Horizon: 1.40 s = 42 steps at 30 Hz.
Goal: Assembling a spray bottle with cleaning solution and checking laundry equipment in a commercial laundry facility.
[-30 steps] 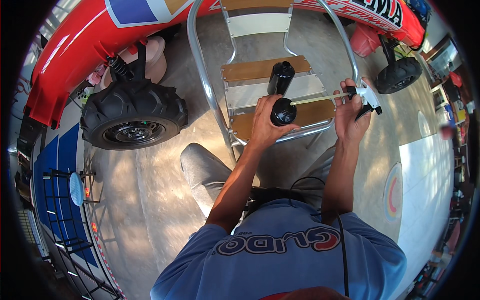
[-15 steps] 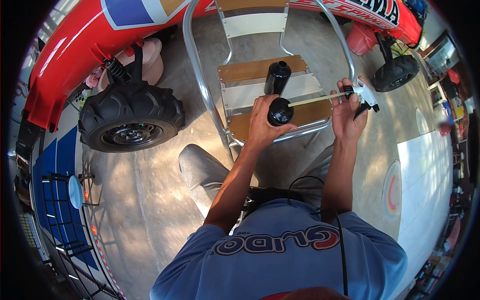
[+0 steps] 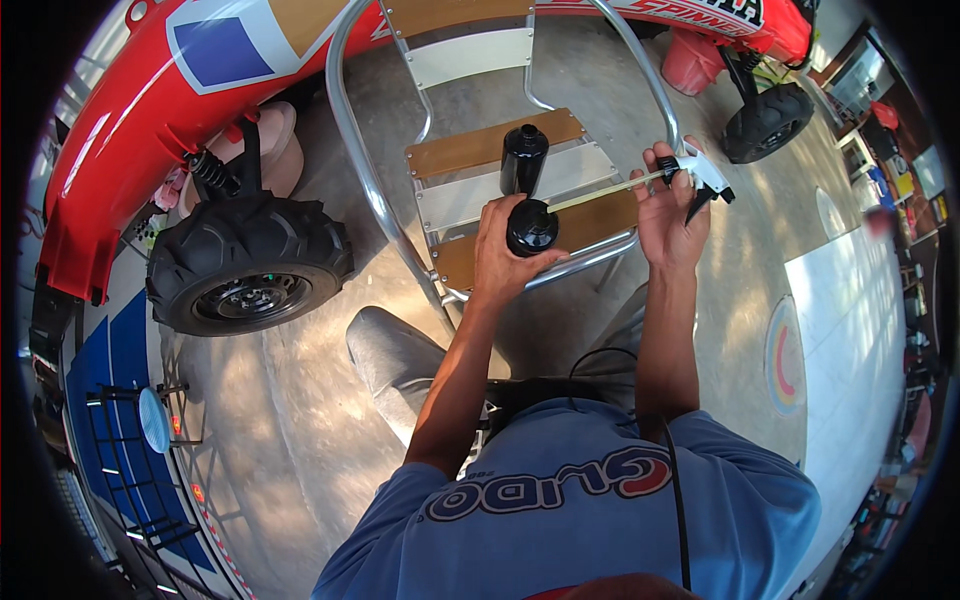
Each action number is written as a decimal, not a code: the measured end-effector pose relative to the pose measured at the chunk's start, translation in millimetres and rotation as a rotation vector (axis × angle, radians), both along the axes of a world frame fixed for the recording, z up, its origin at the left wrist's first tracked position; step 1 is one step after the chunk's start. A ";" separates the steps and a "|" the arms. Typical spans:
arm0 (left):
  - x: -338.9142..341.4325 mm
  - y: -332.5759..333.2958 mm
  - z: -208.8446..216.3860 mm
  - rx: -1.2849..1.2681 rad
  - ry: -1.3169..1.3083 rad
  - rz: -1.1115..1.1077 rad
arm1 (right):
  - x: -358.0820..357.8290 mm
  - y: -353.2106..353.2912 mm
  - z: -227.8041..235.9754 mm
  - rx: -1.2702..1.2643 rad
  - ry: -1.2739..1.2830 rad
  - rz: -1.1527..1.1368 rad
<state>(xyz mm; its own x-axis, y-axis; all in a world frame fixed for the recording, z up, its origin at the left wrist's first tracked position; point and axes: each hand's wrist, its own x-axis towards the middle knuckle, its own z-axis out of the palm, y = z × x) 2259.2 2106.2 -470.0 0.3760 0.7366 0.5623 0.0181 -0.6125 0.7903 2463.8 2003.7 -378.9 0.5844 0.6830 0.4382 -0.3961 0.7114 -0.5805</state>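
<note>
My left hand (image 3: 497,250) is wrapped round a glossy black bottle (image 3: 532,228) above the front of the chair seat. Between the fingers of my right hand (image 3: 670,217) is a trigger sprayer head (image 3: 703,174), white with a black collar and black trigger. Its thin pale dip tube (image 3: 603,193) runs left from the collar, and the tube's end meets the mouth of the held bottle; how deep it sits inside I cannot tell. A second black bottle (image 3: 524,160) with an open-looking neck stands upright on the slatted seat just beyond my left hand.
The chair (image 3: 497,160) has brown and white slats and curved metal arms (image 3: 360,160). Beyond it stretches a red vehicle body (image 3: 120,130) with a knobby black tyre (image 3: 250,265) at left and a smaller wheel (image 3: 768,122) at right. A pink basin (image 3: 275,150) sits behind the tyre.
The view has shifted slightly, so chair and vehicle sit a little differently in it. Both hands keep their holds, with the tube's end still at the bottle's mouth.
</note>
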 end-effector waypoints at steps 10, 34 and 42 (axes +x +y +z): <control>-14.3 -8.7 8.4 -0.021 -0.056 -0.053 | 4.8 -13.3 4.2 0.053 0.070 0.028; -33.6 -115.8 221.5 0.055 -0.639 0.368 | 38.8 -44.1 25.0 0.194 0.234 0.275; -38.7 -118.8 217.4 0.084 -0.647 0.353 | 38.3 -47.0 26.1 0.209 0.213 0.299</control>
